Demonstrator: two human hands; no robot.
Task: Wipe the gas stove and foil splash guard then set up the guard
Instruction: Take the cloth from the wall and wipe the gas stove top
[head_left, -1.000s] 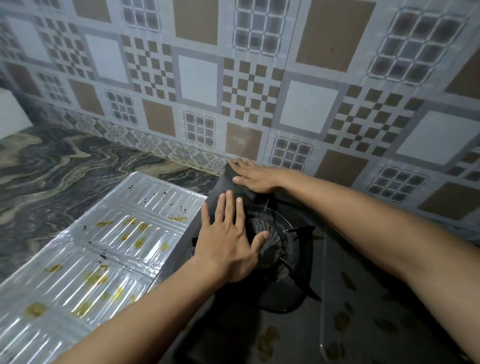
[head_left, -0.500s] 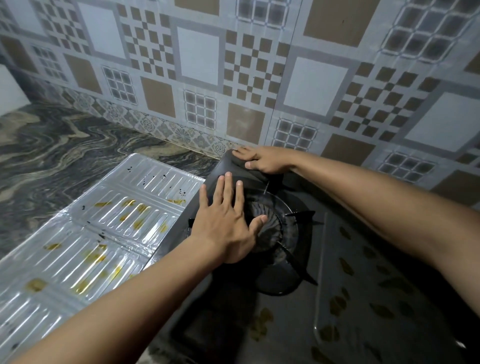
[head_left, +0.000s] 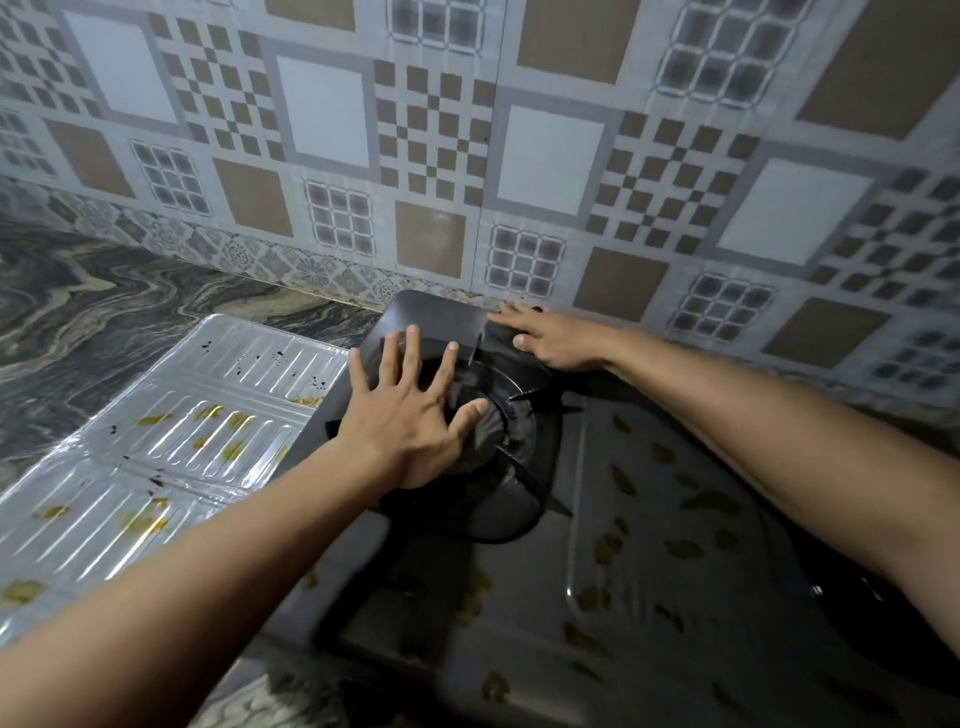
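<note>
Head view, looking down: a wall (head_left: 332, 114) of glossy patterned tiles, with beige squares, white squares and small checkers, fills the top half. Below it runs a dark marbled surface (head_left: 104, 312) with swirling pale veins. One gas stove (head_left: 649, 597) sits on the right against the wall. Its smooth grey metal top is dotted with many yellow-brown blotches. One foil splash guard (head_left: 156, 467) lies flat on the surface just left of the stove, touching its side. It is shiny silver, pressed into rows of rounded ribs and creased between panels, with yellow smears and small black specks. One round black burner (head_left: 504, 415) with thin pointed pan-support prongs shows at the stove's back left.

Two hands reach onto the stove. The left hand (head_left: 405, 431) lies flat with fingers spread wide, palm down on the burner's left side. The right hand (head_left: 556, 340) rests with straight fingers on the stove's back edge, close to the wall. Neither hand holds the guard, which lies beside the left forearm.
</note>
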